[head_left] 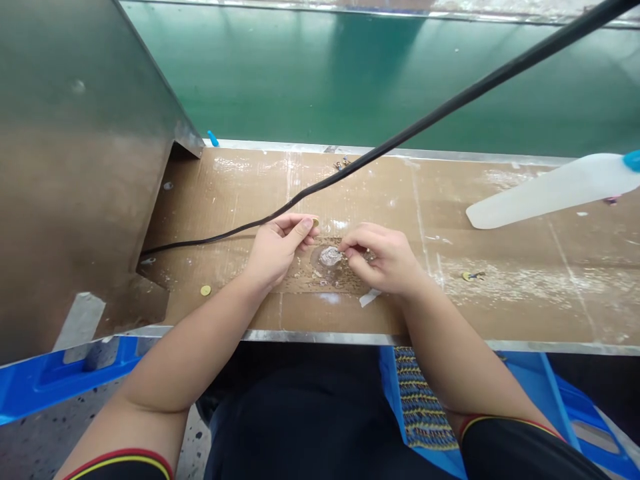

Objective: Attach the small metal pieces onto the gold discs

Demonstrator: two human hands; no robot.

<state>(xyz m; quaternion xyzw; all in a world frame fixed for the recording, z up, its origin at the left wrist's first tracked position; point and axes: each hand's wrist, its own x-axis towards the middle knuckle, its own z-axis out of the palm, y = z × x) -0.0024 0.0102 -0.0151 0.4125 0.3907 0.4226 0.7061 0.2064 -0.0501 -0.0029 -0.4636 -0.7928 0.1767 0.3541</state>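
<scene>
Between the thumb and fingers of my left hand (283, 247) is a small brass-coloured disc (315, 222), its edge showing past the fingertips. My right hand (383, 257) is closed in a pinch at the right side of a round, shiny whitish blob (330, 256) on the cardboard-covered bench (240, 200). What the right fingertips hold, if anything, is too small to make out. A second brass-coloured disc (205, 291) lies flat to the left of my left forearm. Right of my right hand lies another disc (467, 276) with a small dark piece against it.
A black cable (400, 140) crosses above the bench. At left stands a metal housing (85, 153); beyond the bench runs a green surface (300, 73). A white bottle (545, 191) lies at right. Below the edge, a blue tray (393, 383) holds rows of small parts.
</scene>
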